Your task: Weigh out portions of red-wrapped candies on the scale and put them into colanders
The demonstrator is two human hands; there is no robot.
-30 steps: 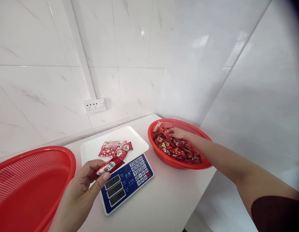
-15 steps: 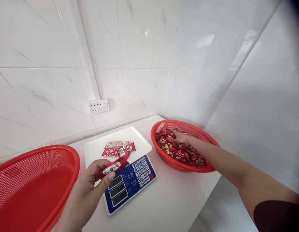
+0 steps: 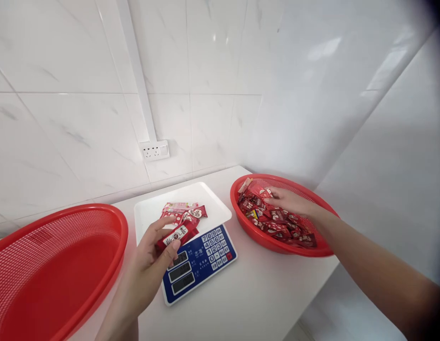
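Observation:
My left hand [image 3: 147,265] pinches a red candy packet [image 3: 176,235] with white lettering between thumb and fingers, over the near edge of the scale's tray. More red and pink candy packets [image 3: 197,212] lie on the white weighing tray [image 3: 149,208]. The scale's blue panel [image 3: 202,255] has number keys and small displays, partly covered by my left thumb. On the right, my right hand [image 3: 289,201] is over the heaped candy packets [image 3: 277,221] in a red basket [image 3: 253,235]. A lighter red packet [image 3: 261,191] is at its closed fingertips.
Another red mesh basket [image 3: 67,270], with a bare bottom, stands at the left. The white table [image 3: 237,293] meets a tiled wall [image 3: 81,137] bearing a power socket [image 3: 155,150]. To the right, the table's edge drops away beside another wall.
My right hand has risen from among the packets and now has a packet at its fingertips. My left hand still grips its packet. The camera view has shifted slightly.

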